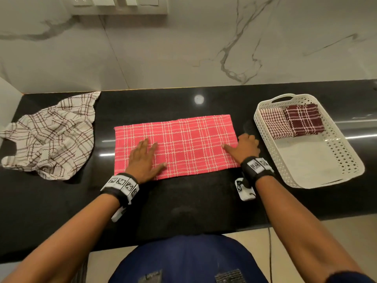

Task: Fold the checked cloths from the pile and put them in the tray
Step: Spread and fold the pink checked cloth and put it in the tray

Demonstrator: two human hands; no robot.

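Note:
A pink checked cloth [183, 139] lies flat as a wide rectangle in the middle of the black counter. My left hand [143, 160] rests palm down on its near left part, fingers spread. My right hand [243, 149] sits at the cloth's right edge with its fingers curled over the counter and the thumb on the fabric; whether it grips the edge is unclear. A crumpled cream checked cloth [53, 137] lies at the far left. The white perforated tray [334, 152] on the right holds a folded red-and-white cloth [275, 122] and a folded maroon cloth [304, 119] at its far end.
The black counter [193, 201] ends at a marble wall behind. Its near edge runs just in front of my lap. Both wrists carry black bands with printed markers. The tray's near half shows its bare white floor.

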